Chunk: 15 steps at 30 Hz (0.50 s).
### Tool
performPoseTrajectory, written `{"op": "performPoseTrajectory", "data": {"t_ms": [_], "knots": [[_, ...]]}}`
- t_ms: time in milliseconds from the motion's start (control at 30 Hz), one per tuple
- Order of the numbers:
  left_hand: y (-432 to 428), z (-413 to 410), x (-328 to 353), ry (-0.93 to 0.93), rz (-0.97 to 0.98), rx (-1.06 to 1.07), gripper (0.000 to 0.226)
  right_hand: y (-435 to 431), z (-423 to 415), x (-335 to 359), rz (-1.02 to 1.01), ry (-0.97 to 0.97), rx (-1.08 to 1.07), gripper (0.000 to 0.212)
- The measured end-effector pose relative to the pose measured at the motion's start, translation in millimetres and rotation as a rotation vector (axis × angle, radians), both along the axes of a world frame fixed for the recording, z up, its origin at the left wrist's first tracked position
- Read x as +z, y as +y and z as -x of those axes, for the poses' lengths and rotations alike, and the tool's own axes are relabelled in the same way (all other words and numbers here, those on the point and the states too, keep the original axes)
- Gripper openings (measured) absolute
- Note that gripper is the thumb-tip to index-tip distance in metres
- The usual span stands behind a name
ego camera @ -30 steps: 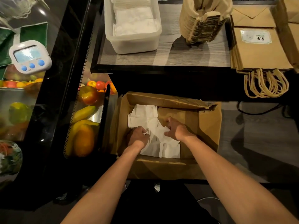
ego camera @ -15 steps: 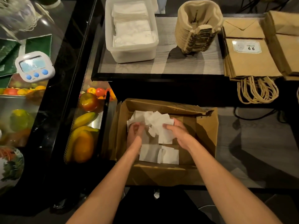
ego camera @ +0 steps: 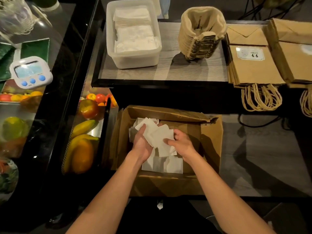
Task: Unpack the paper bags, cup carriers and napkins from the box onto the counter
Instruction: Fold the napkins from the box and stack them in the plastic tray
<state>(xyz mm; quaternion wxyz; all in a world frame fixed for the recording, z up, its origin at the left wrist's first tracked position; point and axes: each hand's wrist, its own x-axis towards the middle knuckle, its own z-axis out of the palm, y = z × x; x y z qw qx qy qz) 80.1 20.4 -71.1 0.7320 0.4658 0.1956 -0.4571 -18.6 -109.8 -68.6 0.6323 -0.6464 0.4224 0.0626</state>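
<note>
An open cardboard box [ego camera: 211, 141] stands low in front of the counter. Inside it, my left hand [ego camera: 142, 143] and my right hand [ego camera: 181, 143] hold a loose bunch of white napkins [ego camera: 159, 134] between them, lifted a little above the box floor. More napkins [ego camera: 162, 163] lie flat at the bottom near the front wall. On the counter above sit a clear tub [ego camera: 135, 59] holding stacked napkins, a tall stack of cup carriers [ego camera: 200, 36], and brown paper bags [ego camera: 255, 68] lying flat with their handles over the edge.
A second pile of paper bags [ego camera: 293, 53] lies at the far right. To the left is a display case with fruit [ego camera: 82, 149] and a white timer [ego camera: 29, 72] on the glass. The counter's black front edge [ego camera: 160, 83] overhangs the box.
Both hands have gathered napkins from the box floor and raised them together; the bunch now sits higher between the palms. The view has tilted up slightly toward the counter.
</note>
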Motion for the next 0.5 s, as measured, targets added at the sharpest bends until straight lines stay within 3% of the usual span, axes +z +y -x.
{"op": "performPoseTrajectory", "data": {"t_ms": [100, 200, 400, 500], "knots": [[2, 0, 2, -0.015, -0.046, -0.006, 0.047, -2, 2, 9, 0.010, -0.064, -0.069, 0.033], [2, 1, 5, -0.007, -0.109, -0.032, 0.041, -6, 2, 14, 0.085, -0.094, -0.116, 0.031], [1, 5, 9, -0.049, -0.146, -0.097, 0.044, -12, -2, 35, -0.121, -0.261, -0.190, 0.025], [4, 8, 17, -0.041, -0.045, -0.154, 0.057, -8, -9, 34, -0.049, -0.183, -0.086, 0.027]]}}
